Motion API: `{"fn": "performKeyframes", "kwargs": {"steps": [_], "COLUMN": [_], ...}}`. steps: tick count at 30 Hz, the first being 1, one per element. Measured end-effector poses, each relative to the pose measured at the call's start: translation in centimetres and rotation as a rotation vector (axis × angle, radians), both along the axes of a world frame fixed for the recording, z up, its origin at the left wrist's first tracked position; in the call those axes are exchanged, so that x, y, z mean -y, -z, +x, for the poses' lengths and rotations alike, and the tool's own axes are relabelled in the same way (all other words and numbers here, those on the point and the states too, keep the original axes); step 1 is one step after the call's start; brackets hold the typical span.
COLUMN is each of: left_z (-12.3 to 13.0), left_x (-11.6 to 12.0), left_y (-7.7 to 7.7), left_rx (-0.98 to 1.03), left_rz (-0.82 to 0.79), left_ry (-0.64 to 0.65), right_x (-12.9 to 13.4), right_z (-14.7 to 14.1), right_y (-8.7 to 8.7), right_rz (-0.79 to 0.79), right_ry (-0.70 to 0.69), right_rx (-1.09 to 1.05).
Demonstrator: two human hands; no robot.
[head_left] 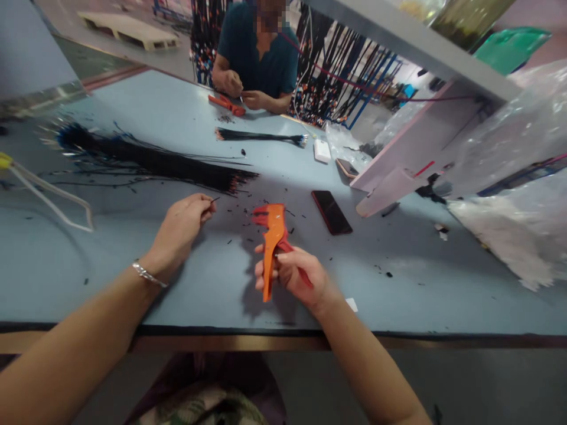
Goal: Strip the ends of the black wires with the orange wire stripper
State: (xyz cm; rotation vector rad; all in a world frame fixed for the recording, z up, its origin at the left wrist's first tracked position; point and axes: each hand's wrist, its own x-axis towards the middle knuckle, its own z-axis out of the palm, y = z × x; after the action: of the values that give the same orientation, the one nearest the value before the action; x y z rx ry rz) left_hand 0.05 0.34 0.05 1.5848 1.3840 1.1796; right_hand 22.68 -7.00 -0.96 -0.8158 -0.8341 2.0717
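Note:
My right hand [295, 271] is wrapped round the handles of an orange and red wire stripper [275, 230], its red jaws pointing left above the table. Pinched in the fingers of my left hand [188, 221] is a thin black wire [215, 199], of which only a short end shows. Just beyond my left hand lies a large bundle of black wires [177, 163] with reddish ends at its right and blue and silvery ends at its left. Small black scraps are scattered between my hands and under the tool's jaws.
Across the table [208, 283], a person [257, 59] works with both hands near another orange tool [227, 105] and a smaller wire bundle [261, 137]. A phone [331, 212], white box [321, 151] and shelf panel [398, 139] stand right; a white wire frame [57, 200] is left.

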Motion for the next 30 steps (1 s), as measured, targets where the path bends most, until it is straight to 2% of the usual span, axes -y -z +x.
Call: {"fn": "performKeyframes", "kwargs": {"steps": [3,6,8,12,16,18,21,26,30], "left_z": [0.4,0.8,1.0,0.8,0.7,0.8,1.2,1.6,1.4], "left_x": [-0.1,0.0,0.1,0.0,-0.3,-0.2,0.1,0.9,1.1], "left_y": [-0.2,-0.5,-0.4,-0.2,0.0,0.0,-0.1,-0.7,-0.8], "left_rx": [0.102,0.214,0.325,0.482,0.573,0.601,0.554,0.315,0.245], "left_rz": [-0.083,-0.132,-0.195,-0.343,-0.475,-0.487,-0.456,-0.365,-0.314], "left_ry": [-0.076,-0.023,0.051,0.166,0.164,0.154,0.174,0.213,0.197], "right_x": [0.4,0.3,0.1,-0.3,-0.4,-0.3,-0.1,0.4,0.5], "right_z": [-0.5,-1.0,-1.2,-1.0,-0.2,0.0,0.1,0.1,0.1], "right_y": [0.2,0.5,0.7,1.0,0.8,0.7,0.5,0.5,0.7], "right_rz": [-0.035,-0.08,-0.112,-0.098,-0.011,0.036,0.092,0.144,0.159], "right_ry": [-0.233,-0.286,-0.241,-0.047,0.074,0.104,0.076,-0.044,-0.053], "right_rx": [0.027,0.054,0.048,-0.013,-0.028,-0.015,-0.002,-0.065,-0.087]}}
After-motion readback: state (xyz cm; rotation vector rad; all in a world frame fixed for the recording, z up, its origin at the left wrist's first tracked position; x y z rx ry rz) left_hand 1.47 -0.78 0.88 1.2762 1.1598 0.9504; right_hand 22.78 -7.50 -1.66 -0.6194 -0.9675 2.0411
